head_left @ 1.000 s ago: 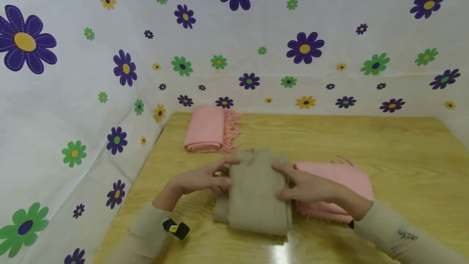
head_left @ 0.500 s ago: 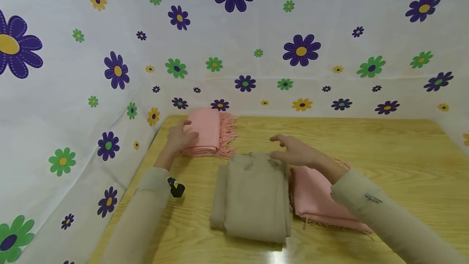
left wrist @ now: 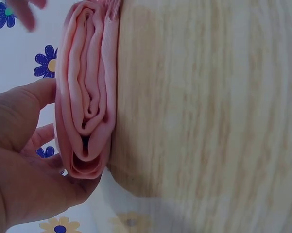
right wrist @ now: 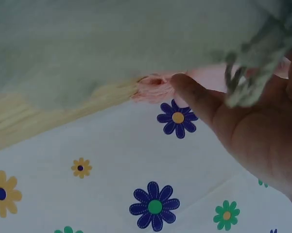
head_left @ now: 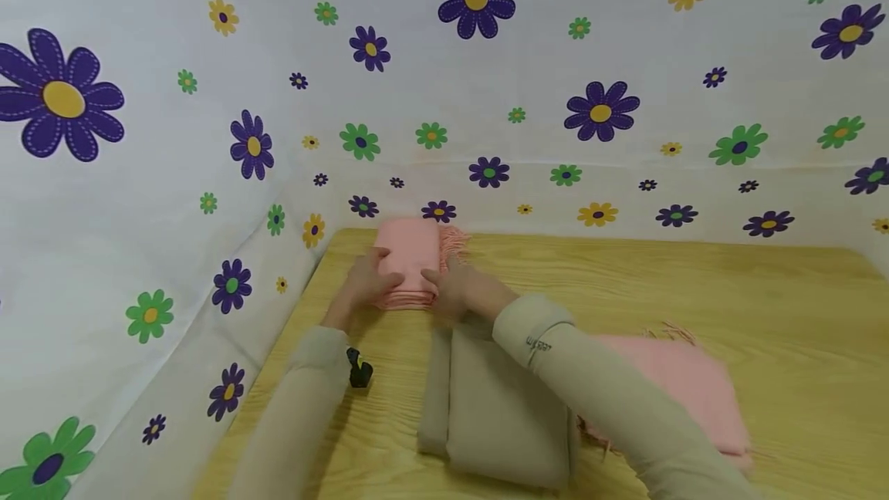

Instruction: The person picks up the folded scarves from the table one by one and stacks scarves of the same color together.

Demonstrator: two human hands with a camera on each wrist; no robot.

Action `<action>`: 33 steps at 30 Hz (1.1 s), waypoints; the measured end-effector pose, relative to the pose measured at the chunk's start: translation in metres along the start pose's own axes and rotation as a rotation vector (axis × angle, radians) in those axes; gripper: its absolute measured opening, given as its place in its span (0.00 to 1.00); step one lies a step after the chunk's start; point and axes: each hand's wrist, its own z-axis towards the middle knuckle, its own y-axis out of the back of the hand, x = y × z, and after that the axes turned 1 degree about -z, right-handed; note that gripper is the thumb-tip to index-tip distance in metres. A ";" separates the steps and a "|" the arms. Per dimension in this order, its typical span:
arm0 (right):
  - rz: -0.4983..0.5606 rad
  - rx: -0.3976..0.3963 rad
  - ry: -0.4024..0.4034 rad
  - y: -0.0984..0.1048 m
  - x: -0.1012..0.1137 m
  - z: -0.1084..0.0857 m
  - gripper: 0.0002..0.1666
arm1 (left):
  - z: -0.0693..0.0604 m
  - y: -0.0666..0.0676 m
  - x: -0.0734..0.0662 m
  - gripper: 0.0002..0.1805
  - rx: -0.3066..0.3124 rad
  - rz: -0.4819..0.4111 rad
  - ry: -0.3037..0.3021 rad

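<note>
At the back left of the table lies a folded pink scarf (head_left: 410,257) with fringe on its right side. My left hand (head_left: 364,280) holds its left end; the left wrist view shows the thumb on the top face and the fingers curled round the folded layers (left wrist: 87,92). My right hand (head_left: 461,288), blurred, is at the scarf's right front corner by the fringe, thumb extended. Fingers of that hand hover above the scarf in the left wrist view. A folded beige scarf (head_left: 507,415) lies under my right forearm, and its cloth (right wrist: 111,43) fills the top of the right wrist view.
A second folded pink scarf (head_left: 684,384) lies to the right, partly behind my right sleeve. The wood-grain table (head_left: 764,299) meets a white flower-print cloth (head_left: 528,45) at the back and left.
Both hands have left the beige scarf. My left hand moved to the back-left pink scarf first and my right hand followed, moving left. The beige scarf stays on the table.
</note>
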 end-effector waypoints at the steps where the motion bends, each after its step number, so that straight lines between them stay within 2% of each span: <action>1: 0.001 0.021 -0.019 -0.002 0.002 0.002 0.39 | 0.000 -0.001 -0.001 0.36 0.003 0.006 -0.010; 5: 0.055 0.037 -0.051 -0.003 -0.003 0.003 0.42 | -0.002 -0.007 -0.010 0.36 0.023 0.007 -0.025; 13: 0.152 0.054 0.003 0.001 -0.040 0.000 0.43 | -0.001 -0.021 -0.034 0.35 0.060 0.045 -0.097; 17: 0.172 0.049 0.040 0.000 -0.059 -0.002 0.43 | 0.001 -0.026 -0.046 0.35 0.101 0.050 -0.097; 23: 0.186 0.033 0.010 -0.007 -0.085 -0.007 0.44 | 0.007 -0.039 -0.063 0.36 0.144 0.057 -0.097; 28: 0.202 0.004 0.029 -0.010 -0.104 -0.016 0.44 | 0.014 -0.050 -0.077 0.36 0.198 0.121 -0.157; 33: 0.233 -0.014 0.025 -0.007 -0.117 -0.024 0.45 | 0.020 -0.057 -0.090 0.35 0.241 0.143 -0.209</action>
